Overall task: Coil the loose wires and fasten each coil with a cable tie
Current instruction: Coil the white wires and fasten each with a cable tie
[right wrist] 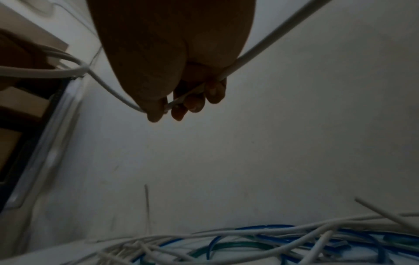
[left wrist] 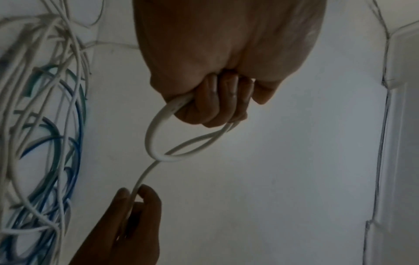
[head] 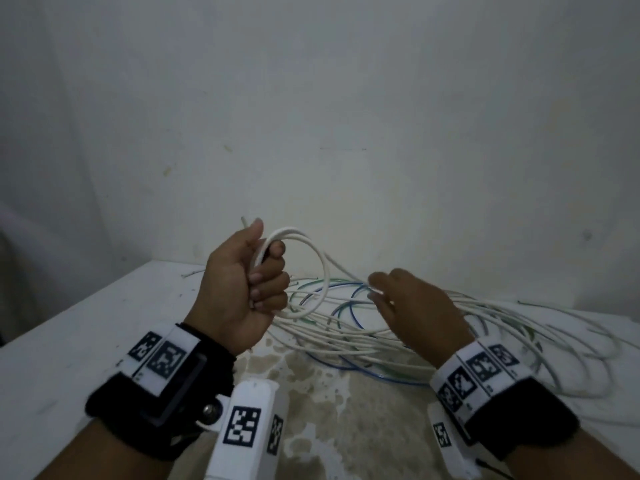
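Left hand (head: 242, 285) raised above counter (head: 69, 341), fist clenched round a white coil (head: 320, 268); loops stand up out of the fist and arc toward the right. Short wire end (head: 244, 221) sticks up past the thumb. In the left wrist view the fingers (left wrist: 217, 100) curl over the coil (left wrist: 152, 136), and one strand leaves it toward the other hand.

Right hand (head: 412, 306), just right of the coil, held at about the same height, pinches that white strand (head: 346, 271) between thumb and fingertips (right wrist: 181, 109); the strand (right wrist: 272, 41) passes through the hand and on behind it.

Below and right of both hands: loose wires (head: 485, 334) heaped on the counter, mostly white, some blue and green, tangled and overlapping. Counter stained brown near the front edge. No containers in view.
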`<state>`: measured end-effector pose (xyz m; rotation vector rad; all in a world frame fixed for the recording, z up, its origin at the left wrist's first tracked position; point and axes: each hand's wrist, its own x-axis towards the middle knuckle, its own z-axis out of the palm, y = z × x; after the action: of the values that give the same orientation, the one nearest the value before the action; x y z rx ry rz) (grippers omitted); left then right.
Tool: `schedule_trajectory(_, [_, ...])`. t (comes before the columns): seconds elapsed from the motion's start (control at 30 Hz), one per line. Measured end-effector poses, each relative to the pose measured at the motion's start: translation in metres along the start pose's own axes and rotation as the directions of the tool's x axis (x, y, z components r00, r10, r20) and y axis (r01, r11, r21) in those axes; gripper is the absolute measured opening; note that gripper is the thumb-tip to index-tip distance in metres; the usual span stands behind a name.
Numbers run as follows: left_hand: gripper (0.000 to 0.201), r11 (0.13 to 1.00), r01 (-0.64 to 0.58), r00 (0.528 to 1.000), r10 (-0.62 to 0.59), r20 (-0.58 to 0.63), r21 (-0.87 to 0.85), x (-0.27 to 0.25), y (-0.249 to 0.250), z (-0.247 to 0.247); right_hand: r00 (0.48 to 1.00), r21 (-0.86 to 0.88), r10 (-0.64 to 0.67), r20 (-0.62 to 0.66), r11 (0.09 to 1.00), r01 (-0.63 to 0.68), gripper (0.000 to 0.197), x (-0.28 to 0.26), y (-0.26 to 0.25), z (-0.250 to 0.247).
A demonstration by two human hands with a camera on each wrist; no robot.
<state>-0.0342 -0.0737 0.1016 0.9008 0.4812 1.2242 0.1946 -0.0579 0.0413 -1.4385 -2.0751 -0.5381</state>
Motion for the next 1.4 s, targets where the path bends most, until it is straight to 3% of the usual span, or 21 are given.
schedule_trajectory(0.17, [0.035,0.946,-0.108,0.973,0.163,-0.163,0.305,0.004,-0.003,-0.012,0.987,-0.149,-0.042,0.155,0.987,0.065,0.022,-0.005,-0.018,0.001])
schedule_trajectory(0.27, [0.034,0.908,-0.112,0.965,0.196,-0.173,0.403,0.002,0.003,-0.025,0.995,-0.169,0.095,-0.01,0.981,-0.096,0.018,-0.003,-0.011,-0.008])
schedule_trajectory(0.33, [0.033,0.924,-0.094,0.969,0.171,-0.179,0.371,-0.001,0.009,-0.031,0.984,-0.102,0.122,-0.127,0.986,-0.135,0.007,-0.003,-0.002,-0.009])
schedule_trajectory(0.43, [0.034,0.954,-0.086,0.962,0.155,-0.226,0.288,-0.005,0.017,-0.036,0.978,-0.02,0.081,-0.193,0.996,-0.087,0.025,-0.006,0.005,-0.003])
schedule_trajectory(0.5, [0.035,0.972,-0.103,0.944,0.163,-0.287,0.213,-0.007,0.021,-0.041,0.963,-0.005,0.06,-0.262,0.998,-0.063,0.019,-0.009,0.008,0.001])
schedule_trajectory(0.53, [0.036,0.98,-0.112,0.934,0.16,-0.319,0.164,-0.008,0.023,-0.045,0.959,-0.028,0.053,-0.277,0.998,-0.063,0.015,-0.011,0.01,0.002])
schedule_trajectory(0.6, [0.035,0.99,-0.125,0.926,0.139,-0.352,0.064,-0.01,0.024,-0.052,0.978,-0.108,0.05,-0.203,0.991,-0.073,0.029,-0.012,0.01,0.003])
schedule_trajectory(0.73, [0.03,0.987,-0.154,0.936,0.163,-0.312,0.051,-0.007,0.013,-0.052,0.993,-0.251,-0.115,0.034,0.961,0.12,0.041,-0.009,-0.009,0.006])
schedule_trajectory(0.9, [0.03,0.941,-0.166,0.944,0.238,-0.23,0.294,-0.004,-0.002,-0.044,0.913,-0.175,-0.352,0.207,0.904,0.389,0.031,-0.014,-0.043,0.001])
schedule_trajectory(1.03, [0.034,0.904,-0.145,0.93,0.263,-0.256,0.401,-0.002,-0.009,-0.037,0.874,-0.106,-0.464,0.142,0.871,0.48,0.026,-0.013,-0.065,-0.017])
schedule_trajectory(1.2, [0.029,0.876,-0.062,0.96,0.183,-0.212,0.479,-0.001,-0.016,-0.027,0.82,-0.033,-0.568,0.075,0.82,0.571,0.02,-0.001,-0.079,-0.035])
schedule_trajectory(1.33, [0.03,0.815,-0.031,0.986,0.118,-0.113,0.579,-0.006,-0.019,-0.026,0.848,0.074,-0.528,-0.046,0.845,0.53,0.01,0.014,-0.081,-0.049])
schedule_trajectory(1.4, [0.033,0.787,-0.034,0.991,0.104,-0.078,0.616,-0.007,-0.021,-0.027,0.883,0.174,-0.462,-0.084,0.866,0.47,0.023,0.02,-0.075,-0.052])
